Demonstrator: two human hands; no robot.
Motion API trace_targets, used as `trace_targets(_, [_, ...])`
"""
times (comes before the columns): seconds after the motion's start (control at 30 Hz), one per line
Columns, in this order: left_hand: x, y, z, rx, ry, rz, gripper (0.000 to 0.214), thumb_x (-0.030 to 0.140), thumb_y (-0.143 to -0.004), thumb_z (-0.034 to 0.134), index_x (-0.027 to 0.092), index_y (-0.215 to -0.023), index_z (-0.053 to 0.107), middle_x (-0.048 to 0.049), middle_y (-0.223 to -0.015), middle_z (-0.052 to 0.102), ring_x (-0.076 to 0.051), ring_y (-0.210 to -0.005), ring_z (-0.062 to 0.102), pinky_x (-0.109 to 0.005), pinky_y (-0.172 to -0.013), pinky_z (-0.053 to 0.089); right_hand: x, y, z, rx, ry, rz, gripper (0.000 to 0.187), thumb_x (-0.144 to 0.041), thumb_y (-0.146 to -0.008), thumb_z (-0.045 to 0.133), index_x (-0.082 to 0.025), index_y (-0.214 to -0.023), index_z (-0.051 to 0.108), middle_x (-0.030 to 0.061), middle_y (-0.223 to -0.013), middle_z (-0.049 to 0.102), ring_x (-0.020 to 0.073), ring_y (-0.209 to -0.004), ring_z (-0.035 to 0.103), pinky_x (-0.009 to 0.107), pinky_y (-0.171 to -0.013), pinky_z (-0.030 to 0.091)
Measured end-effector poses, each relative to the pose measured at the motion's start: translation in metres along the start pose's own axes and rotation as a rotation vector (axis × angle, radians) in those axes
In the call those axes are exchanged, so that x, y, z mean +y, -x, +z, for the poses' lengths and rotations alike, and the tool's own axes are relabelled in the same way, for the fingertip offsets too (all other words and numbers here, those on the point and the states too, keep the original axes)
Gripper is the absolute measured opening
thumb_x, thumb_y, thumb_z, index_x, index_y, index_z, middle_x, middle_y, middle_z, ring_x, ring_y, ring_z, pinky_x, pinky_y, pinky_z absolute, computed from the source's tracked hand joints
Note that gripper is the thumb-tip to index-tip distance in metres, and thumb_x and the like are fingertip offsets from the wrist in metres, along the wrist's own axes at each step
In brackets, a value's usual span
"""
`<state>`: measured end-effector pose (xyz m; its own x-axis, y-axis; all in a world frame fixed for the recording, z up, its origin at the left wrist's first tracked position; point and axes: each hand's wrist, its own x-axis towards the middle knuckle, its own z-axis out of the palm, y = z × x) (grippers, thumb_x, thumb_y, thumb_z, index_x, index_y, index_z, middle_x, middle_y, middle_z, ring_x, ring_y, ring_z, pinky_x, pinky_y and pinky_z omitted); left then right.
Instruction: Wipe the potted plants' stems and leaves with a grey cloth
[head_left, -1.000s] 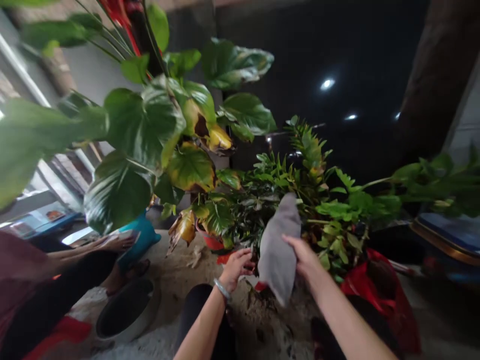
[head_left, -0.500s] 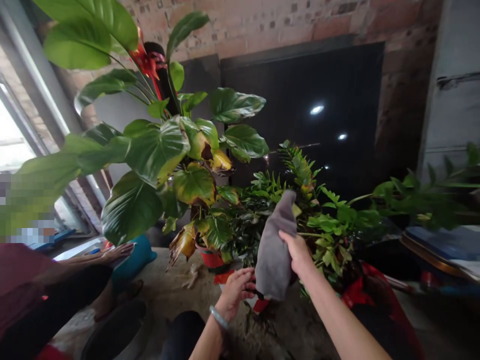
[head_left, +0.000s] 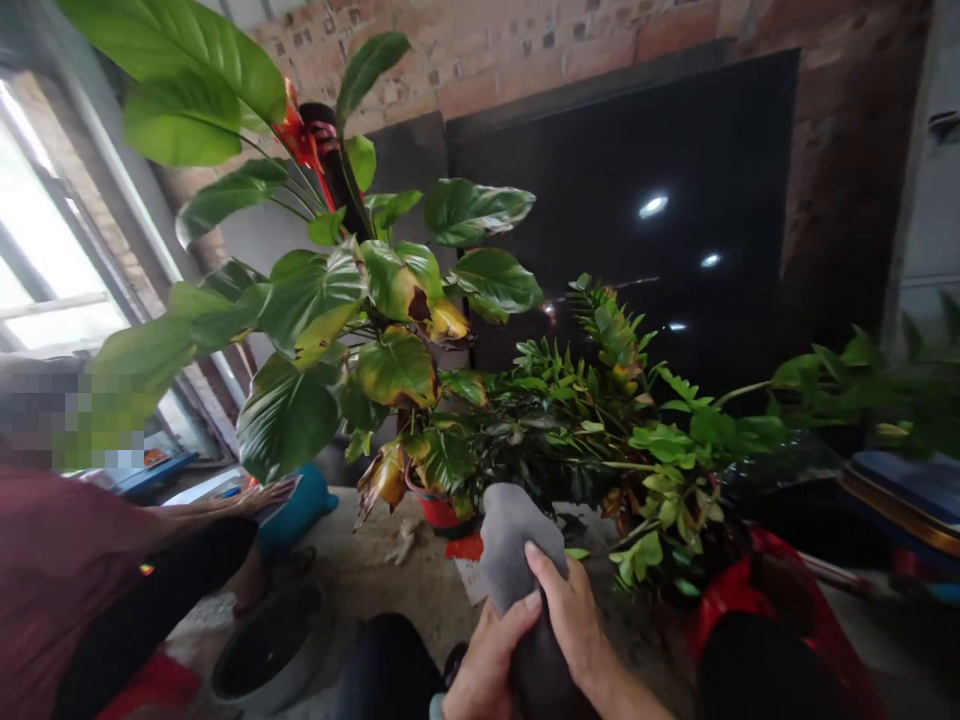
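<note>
Low in the middle of the view, both my hands hold a grey cloth (head_left: 511,545). My left hand (head_left: 489,662) wraps round its lower part from the left. My right hand (head_left: 570,620) grips it from the right, fingers closed on the fabric. Just beyond the cloth stands a bushy small-leaved plant (head_left: 600,430). To its left is a tall plant with big glossy leaves (head_left: 330,300), some yellowed, in a red pot (head_left: 439,512).
Another person sits at the left, in a dark red top (head_left: 52,560), with an arm stretched out. A grey empty pot (head_left: 262,650) lies on the dirty floor. A red bag (head_left: 757,610) is at the right. A dark panel (head_left: 675,200) and brick wall stand behind.
Both hands have drawn the cloth down and toward me, away from the plant leaves. My left hand has closed on the cloth. The view has tilted upward.
</note>
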<state>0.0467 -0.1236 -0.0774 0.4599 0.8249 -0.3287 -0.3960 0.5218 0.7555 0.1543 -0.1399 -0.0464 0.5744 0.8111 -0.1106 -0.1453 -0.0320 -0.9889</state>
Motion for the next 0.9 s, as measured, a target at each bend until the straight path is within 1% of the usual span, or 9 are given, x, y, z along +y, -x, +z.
trace_targets(0.13, [-0.002,0.004,0.011,0.124,0.045,0.075,0.077,0.039,-0.038,0.094,0.021,-0.109,0.069,-0.0116,-0.111,0.073,-0.036,-0.118,0.060,-0.041,-0.101,0.047,0.004,0.001,0.001,-0.056,-0.032,-0.104,0.043,-0.055,-0.059,0.062,-0.021,-0.083,0.072,0.0137,-0.095,0.076,0.0342,-0.100,0.067,0.042,-0.093,0.051])
trace_targets(0.23, [0.000,0.006,0.009,0.171,0.044,0.062,0.074,0.039,-0.032,0.096,0.020,-0.098,0.070,-0.0115,-0.106,0.075,-0.037,-0.113,0.063,-0.042,-0.099,0.049,0.012,-0.003,0.000,-0.078,-0.015,-0.099,0.046,-0.050,-0.059,0.064,-0.019,-0.091,0.072,0.0133,-0.100,0.076,0.0339,-0.100,0.067,0.043,-0.094,0.049])
trace_targets(0.37, [-0.005,0.003,-0.002,0.188,0.005,0.011,0.065,0.037,-0.035,0.096,0.017,-0.091,0.069,-0.0127,-0.094,0.076,-0.037,-0.102,0.068,-0.044,-0.094,0.051,0.029,-0.007,-0.001,-0.153,0.018,-0.108,0.045,-0.045,-0.062,0.064,-0.018,-0.098,0.071,0.0116,-0.102,0.075,0.0337,-0.101,0.066,0.043,-0.095,0.047])
trace_targets(0.53, [-0.004,-0.003,-0.013,0.245,0.078,0.001,0.077,0.032,-0.036,0.094,0.018,-0.107,0.067,-0.0087,-0.082,0.076,-0.036,-0.095,0.071,-0.044,-0.088,0.054,0.028,-0.020,-0.005,-0.321,0.240,-0.317,0.019,-0.040,-0.068,0.065,-0.023,-0.074,0.071,0.0054,-0.078,0.071,0.0270,-0.083,0.064,0.040,-0.086,0.048])
trace_targets(0.6, [0.001,-0.004,-0.019,0.269,0.072,0.000,0.069,0.028,-0.039,0.092,0.019,-0.103,0.066,-0.0066,-0.077,0.076,-0.035,-0.089,0.073,-0.043,-0.083,0.056,0.020,-0.040,-0.008,-0.257,0.317,-0.496,0.019,-0.043,-0.070,0.064,-0.024,-0.067,0.067,0.0061,-0.075,0.068,0.0260,-0.080,0.061,0.040,-0.084,0.047])
trace_targets(0.67, [0.003,-0.004,-0.026,0.294,0.054,0.002,0.057,0.024,-0.043,0.090,0.019,-0.094,0.065,-0.0058,-0.074,0.075,-0.033,-0.081,0.074,-0.042,-0.078,0.057,0.014,-0.070,-0.010,-0.066,0.350,-0.614,0.025,-0.047,-0.071,0.061,-0.023,-0.076,0.068,0.0103,-0.085,0.069,0.0283,-0.088,0.060,0.043,-0.088,0.045])
trace_targets(0.73, [0.005,-0.003,-0.032,0.311,0.029,0.015,0.048,0.022,-0.048,0.089,0.018,-0.089,0.063,-0.0065,-0.072,0.074,-0.030,-0.074,0.073,-0.041,-0.074,0.057,0.014,-0.100,-0.011,0.090,0.397,-0.568,0.035,-0.047,-0.069,0.060,-0.020,-0.091,0.067,0.0158,-0.099,0.068,0.0323,-0.099,0.060,0.047,-0.091,0.043])
trace_targets(0.77, [0.006,-0.003,-0.033,0.308,0.011,0.022,0.046,0.022,-0.050,0.088,0.017,-0.088,0.063,-0.0072,-0.071,0.074,-0.030,-0.070,0.073,-0.040,-0.071,0.057,0.017,-0.113,-0.010,0.091,0.431,-0.495,0.039,-0.047,-0.068,0.060,-0.019,-0.094,0.066,0.0174,-0.101,0.068,0.0337,-0.100,0.060,0.047,-0.090,0.043])
trace_targets(0.9, [0.042,-0.004,-0.015,0.238,-0.087,0.075,0.044,0.022,-0.049,0.088,0.012,-0.086,0.067,-0.0079,-0.066,0.073,-0.026,-0.058,0.070,-0.034,-0.057,0.055,0.039,-0.133,-0.004,-0.152,0.472,-0.267,0.024,-0.044,-0.070,0.055,-0.022,-0.073,0.063,0.0098,-0.072,0.068,0.0286,-0.078,0.064,0.037,-0.072,0.045])
